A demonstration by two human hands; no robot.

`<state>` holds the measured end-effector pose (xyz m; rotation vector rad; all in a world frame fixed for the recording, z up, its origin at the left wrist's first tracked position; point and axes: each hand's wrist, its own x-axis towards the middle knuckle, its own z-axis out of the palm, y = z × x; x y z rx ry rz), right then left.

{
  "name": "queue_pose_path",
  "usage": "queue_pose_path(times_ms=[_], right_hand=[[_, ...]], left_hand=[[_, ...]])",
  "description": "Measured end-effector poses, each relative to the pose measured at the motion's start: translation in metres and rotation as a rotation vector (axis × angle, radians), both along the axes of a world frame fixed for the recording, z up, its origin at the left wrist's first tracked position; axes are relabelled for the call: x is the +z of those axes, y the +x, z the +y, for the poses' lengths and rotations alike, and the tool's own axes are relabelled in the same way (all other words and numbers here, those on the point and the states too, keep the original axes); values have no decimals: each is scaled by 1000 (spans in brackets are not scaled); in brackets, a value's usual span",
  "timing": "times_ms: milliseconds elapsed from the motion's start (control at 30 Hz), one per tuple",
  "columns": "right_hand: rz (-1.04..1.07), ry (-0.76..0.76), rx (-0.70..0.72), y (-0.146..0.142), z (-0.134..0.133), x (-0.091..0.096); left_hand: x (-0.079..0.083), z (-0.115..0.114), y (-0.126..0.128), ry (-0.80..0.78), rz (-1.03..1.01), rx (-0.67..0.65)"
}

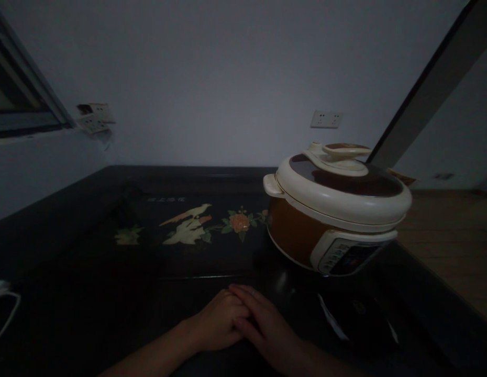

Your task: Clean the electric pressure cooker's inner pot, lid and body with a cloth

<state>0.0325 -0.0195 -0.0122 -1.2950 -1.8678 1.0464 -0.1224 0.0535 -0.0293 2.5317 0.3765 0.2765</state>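
My left hand [220, 320] and my right hand [269, 327] are clasped together low in the middle of the view, over the dark tabletop's near side. My left hand is curled closed, its fingertips hidden. Across its knuckles lie the fingers of my right hand, its thumb pressed against the front. A ring shows on a right-hand finger. No object is visible in either hand. Beyond them to the right stands an electric pressure cooker [298, 230], brown with a cream rim, its lid [345, 186] on. Nearer, right of my hands, lies a flat black item [359, 319] with white edges.
The black table [121, 288] carries an inlaid bird-and-flower picture [188, 230]. A white cable [11, 317] lies at the left edge. Wall sockets [325, 119] sit behind the cooker, with more sockets [95, 118] near the window at left. Wooden floor [447, 225] shows at right. The light is dim.
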Motion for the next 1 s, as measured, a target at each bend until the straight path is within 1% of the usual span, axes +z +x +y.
queue_pose_path(times_ms=[300,533,733,800,867,933,1000], right_hand=[[18,16,3,-3,3,6],[11,36,-10,-3,3,6],[-14,68,3,0,3,10],[-15,67,3,2,3,13],[-20,53,16,4,3,17],[-41,30,42,8,2,24],[-64,7,80,13,-3,32]], left_hand=[[-3,1,-1,-24,-25,12],[1,1,1,-77,-90,23],[2,0,2,-68,-92,42],[6,-1,2,-66,-89,45],[14,-4,3,-66,-91,45],[27,-7,3,-74,-70,27],[41,-11,2,-78,-2,5]])
